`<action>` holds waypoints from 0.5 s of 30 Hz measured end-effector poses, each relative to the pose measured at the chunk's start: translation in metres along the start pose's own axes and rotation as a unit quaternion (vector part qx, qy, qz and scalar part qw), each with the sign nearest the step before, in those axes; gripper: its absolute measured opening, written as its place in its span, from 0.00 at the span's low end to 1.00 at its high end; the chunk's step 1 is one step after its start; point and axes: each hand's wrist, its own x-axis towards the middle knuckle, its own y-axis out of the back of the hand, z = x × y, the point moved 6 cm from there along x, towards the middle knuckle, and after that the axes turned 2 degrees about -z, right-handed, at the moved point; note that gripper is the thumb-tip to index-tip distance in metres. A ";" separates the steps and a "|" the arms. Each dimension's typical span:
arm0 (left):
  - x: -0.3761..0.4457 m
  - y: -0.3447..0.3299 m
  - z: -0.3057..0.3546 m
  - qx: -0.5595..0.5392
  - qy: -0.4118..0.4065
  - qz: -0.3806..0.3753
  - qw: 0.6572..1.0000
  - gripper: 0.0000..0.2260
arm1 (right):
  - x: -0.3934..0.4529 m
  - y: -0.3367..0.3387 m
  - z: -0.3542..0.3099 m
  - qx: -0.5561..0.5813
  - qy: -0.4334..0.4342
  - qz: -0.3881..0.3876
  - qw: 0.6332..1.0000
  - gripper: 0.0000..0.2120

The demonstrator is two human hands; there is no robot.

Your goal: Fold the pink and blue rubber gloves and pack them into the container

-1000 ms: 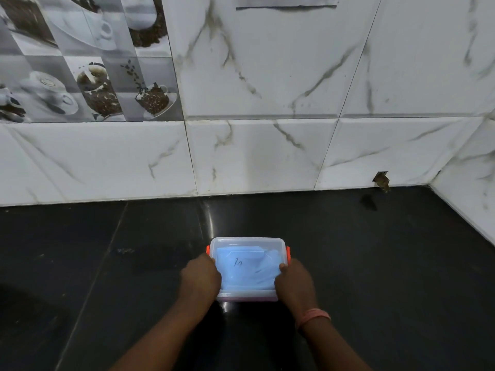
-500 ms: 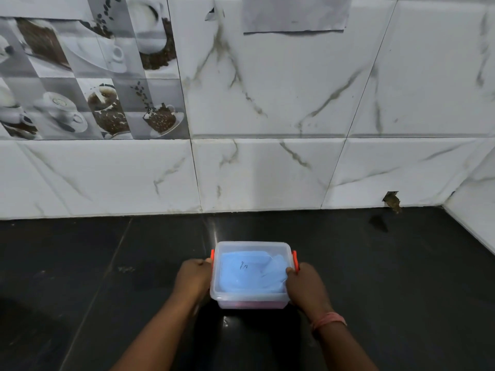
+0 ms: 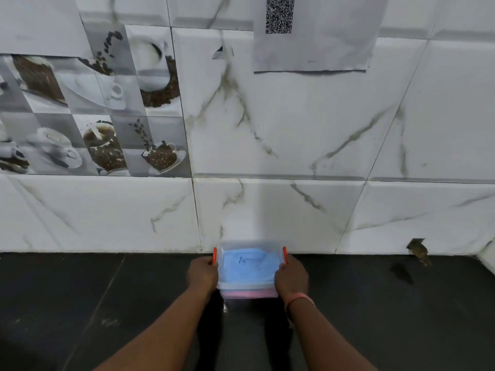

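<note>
A small clear plastic container point(image 3: 247, 286) with a lid and orange side clips is held above the black counter, close to the wall. Through the lid I see the folded blue glove point(image 3: 249, 266); a strip of the pink glove point(image 3: 250, 293) shows through the front wall underneath it. My left hand point(image 3: 202, 274) grips the container's left side by the orange clip. My right hand point(image 3: 292, 277), with a pink band at the wrist, grips the right side. The container looks slightly blurred.
The black counter point(image 3: 107, 303) runs up to a white marble-tiled wall point(image 3: 294, 143). Coffee-picture tiles point(image 3: 88, 116) are at the left. A paper sheet with a QR code point(image 3: 310, 33) hangs on the wall. A chipped hole point(image 3: 417, 249) is at the wall's base on the right.
Both hands have lifted the closed container off the counter and moved it away from me toward the wall. The view has tilted upward, showing more wall.
</note>
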 end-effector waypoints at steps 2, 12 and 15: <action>0.010 -0.001 0.000 0.037 -0.022 0.018 0.999 0.14 | 0.008 -0.006 -0.002 -0.030 0.016 0.010 0.999 0.29; 0.027 0.002 0.005 0.050 -0.021 -0.006 0.998 0.13 | 0.009 -0.010 -0.010 -0.128 0.032 0.032 0.991 0.30; 0.013 0.010 0.018 0.163 -0.044 0.019 0.985 0.16 | 0.005 -0.001 -0.020 -0.155 0.017 0.017 0.988 0.28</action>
